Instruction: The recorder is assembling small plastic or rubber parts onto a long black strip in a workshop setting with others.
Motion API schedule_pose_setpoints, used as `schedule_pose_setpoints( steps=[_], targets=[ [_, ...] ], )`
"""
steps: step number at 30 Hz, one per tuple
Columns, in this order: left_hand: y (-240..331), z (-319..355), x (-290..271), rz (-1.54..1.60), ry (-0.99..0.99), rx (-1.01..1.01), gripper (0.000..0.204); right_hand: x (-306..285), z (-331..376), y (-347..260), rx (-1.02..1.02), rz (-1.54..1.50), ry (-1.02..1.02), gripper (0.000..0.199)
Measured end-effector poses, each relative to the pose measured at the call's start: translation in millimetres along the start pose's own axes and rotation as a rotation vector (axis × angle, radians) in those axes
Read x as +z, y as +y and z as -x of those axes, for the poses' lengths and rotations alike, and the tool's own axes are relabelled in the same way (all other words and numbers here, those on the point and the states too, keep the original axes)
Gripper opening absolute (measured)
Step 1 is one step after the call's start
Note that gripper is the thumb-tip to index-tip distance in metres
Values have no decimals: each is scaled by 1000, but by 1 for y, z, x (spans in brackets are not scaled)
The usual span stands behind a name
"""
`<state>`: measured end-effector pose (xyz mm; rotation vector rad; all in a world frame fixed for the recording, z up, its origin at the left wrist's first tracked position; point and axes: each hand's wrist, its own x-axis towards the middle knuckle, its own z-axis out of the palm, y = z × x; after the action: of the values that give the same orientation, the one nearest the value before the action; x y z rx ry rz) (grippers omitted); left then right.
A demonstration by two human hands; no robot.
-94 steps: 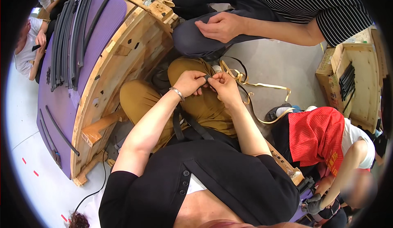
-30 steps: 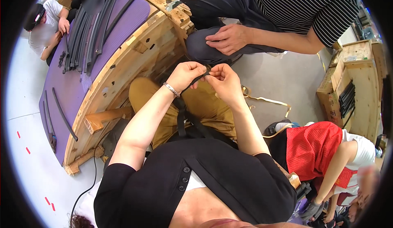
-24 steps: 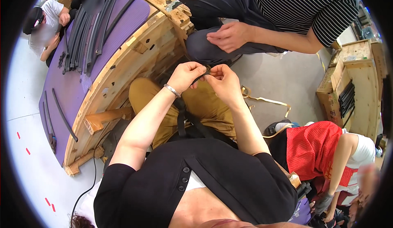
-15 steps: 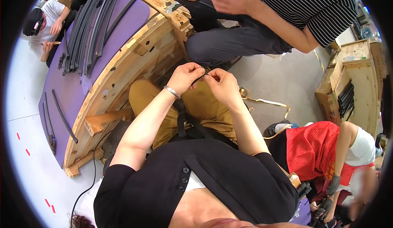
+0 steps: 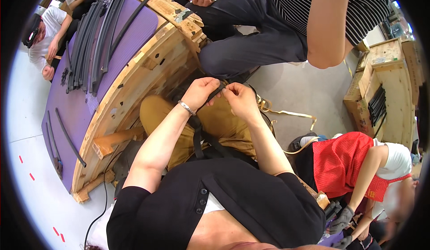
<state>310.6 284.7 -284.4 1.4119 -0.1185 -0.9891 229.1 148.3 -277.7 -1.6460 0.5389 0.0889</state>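
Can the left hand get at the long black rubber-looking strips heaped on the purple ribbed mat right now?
Probably, once free: the left hand is pinching a matte black strip, but nothing visible blocks its way over the pale wooden edge to the long black strips.

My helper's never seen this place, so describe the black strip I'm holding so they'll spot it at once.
Find the mustard trousers near the picture's centre. Over them, your left hand grips the black strip, with your right hand at its upper part. The neighbouring strips lie on the purple mat; this one is held up between two bare hands.
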Motion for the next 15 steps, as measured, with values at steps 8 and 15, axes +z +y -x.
schedule_pose_setpoints(
  steps=[8,15],
  targets=[
    [-9,0,-9,-60,-80,78,18,-2,-1,-2,90,-34,-55,14],
    [-4,-1,-5,-109,-24,101,16,-5,-5,-2,4,66,-73,14]
  ],
)
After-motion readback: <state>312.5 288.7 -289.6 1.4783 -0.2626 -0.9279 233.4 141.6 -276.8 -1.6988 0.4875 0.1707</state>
